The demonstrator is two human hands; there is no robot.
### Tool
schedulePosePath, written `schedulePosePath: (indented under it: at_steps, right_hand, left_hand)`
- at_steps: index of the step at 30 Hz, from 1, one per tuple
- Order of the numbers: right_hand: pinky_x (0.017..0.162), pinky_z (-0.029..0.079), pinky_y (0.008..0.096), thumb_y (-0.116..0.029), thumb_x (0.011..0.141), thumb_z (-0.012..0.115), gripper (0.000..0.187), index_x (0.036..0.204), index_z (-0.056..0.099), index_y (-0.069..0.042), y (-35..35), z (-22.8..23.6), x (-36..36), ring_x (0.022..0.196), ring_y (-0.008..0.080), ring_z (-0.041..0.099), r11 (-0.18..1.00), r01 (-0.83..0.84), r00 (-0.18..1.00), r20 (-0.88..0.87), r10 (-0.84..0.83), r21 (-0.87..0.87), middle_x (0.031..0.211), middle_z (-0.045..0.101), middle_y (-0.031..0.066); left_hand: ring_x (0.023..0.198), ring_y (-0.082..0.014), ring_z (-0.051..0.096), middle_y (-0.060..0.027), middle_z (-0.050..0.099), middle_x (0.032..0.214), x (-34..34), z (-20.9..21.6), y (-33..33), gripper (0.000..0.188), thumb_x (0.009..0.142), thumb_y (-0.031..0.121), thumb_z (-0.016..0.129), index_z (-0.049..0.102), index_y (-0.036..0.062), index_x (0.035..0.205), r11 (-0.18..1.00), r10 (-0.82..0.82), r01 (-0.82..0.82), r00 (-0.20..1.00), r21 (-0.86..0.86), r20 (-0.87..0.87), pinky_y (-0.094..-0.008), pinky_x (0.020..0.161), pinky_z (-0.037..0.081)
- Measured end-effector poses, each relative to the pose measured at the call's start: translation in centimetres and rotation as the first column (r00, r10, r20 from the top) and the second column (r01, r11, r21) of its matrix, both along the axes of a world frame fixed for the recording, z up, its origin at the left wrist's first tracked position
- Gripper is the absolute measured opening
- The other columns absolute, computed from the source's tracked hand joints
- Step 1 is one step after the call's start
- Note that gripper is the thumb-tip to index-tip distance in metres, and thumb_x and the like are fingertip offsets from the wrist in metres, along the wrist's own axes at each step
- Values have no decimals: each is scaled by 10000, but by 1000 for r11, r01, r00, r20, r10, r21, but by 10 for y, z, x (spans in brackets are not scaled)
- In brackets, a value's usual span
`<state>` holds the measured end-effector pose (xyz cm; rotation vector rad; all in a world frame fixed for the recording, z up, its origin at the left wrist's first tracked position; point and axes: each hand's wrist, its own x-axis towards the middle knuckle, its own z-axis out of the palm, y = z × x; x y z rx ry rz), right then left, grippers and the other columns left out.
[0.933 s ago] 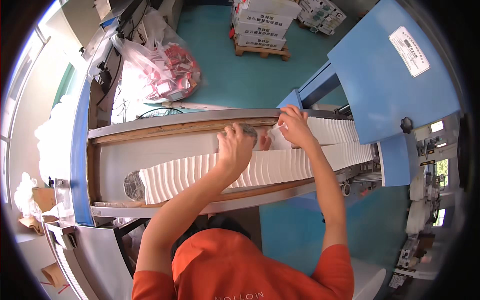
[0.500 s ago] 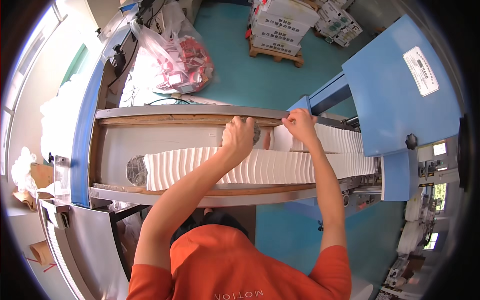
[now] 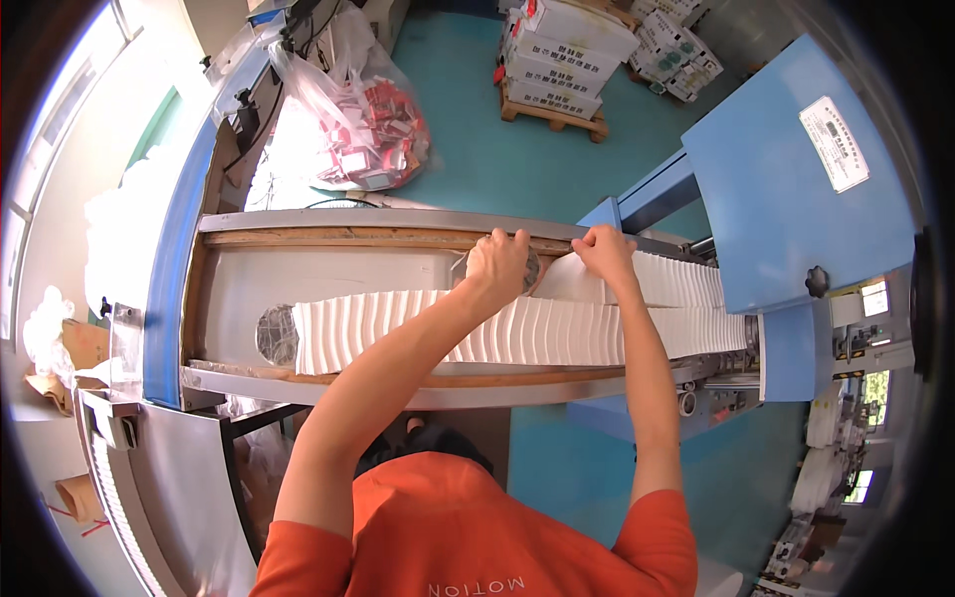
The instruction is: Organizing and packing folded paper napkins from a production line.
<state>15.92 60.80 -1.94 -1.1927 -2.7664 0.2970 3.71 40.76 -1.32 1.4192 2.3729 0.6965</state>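
Two rows of white folded paper pieces stand on edge in a long trough. The near row (image 3: 468, 333) is long; the far row (image 3: 681, 279) is shorter and ends beside my right hand. My left hand (image 3: 499, 264) is closed around a round grey block (image 3: 531, 271), which looks wrapped in clear film and is partly hidden by the fingers. Pinched in my right hand (image 3: 606, 256) is the far edge of a white sheet (image 3: 571, 279) at the left end of the far row. A similar round block (image 3: 277, 335) rests against the near row's left end.
Metal rails (image 3: 378, 219) with wooden strips edge the trough. A blue machine housing (image 3: 796, 189) with a black knob rises at the right. Beyond the trough lie a clear bag of red and white scraps (image 3: 373, 139) and stacked white boxes (image 3: 562, 65) on a pallet.
My left hand and the round block have shifted slightly right, toward the far row. The white sheet by my right hand now lies more tilted; the right hand has barely moved.
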Motion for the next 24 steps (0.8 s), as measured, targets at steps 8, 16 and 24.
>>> schedulePosePath:
  at_steps: [8, 16, 24]
  right_hand:
    - [840, 360, 413, -201, 845, 748, 120, 863, 682, -102, -15, 9, 8, 807, 262, 655, 976, -192, 972, -119, 203, 98, 722, 677, 42]
    - [896, 399, 426, -97, 863, 701, 217, 1067, 630, -75, -108, 33, 96, 1043, 289, 589, 963, -107, 817, -530, 228, 249, 1068, 638, 90]
    - [753, 444, 346, -169, 942, 666, 256, 1155, 612, -39, -140, -11, 187, 958, 224, 552, 835, 545, 627, -696, -350, 71, 1119, 589, 92]
  left_hand:
    - [946, -440, 654, -217, 635, 1038, 20, -10, 30, 494, 776, 225, 810, 564, 31, 1158, 989, -56, 51, 998, 136, 30, -497, 829, 541]
    - [1253, -355, 561, -191, 553, 1380, 21, 59, -112, 415, 886, 56, 678, 574, 40, 1287, 876, -129, 33, 977, 482, 167, -434, 1014, 472]
    - [897, -120, 494, -50, 545, 1020, 9, -32, -336, 432, 1075, 335, 471, 519, 7, 1353, 441, 716, -863, 504, 247, 483, -251, 803, 434]
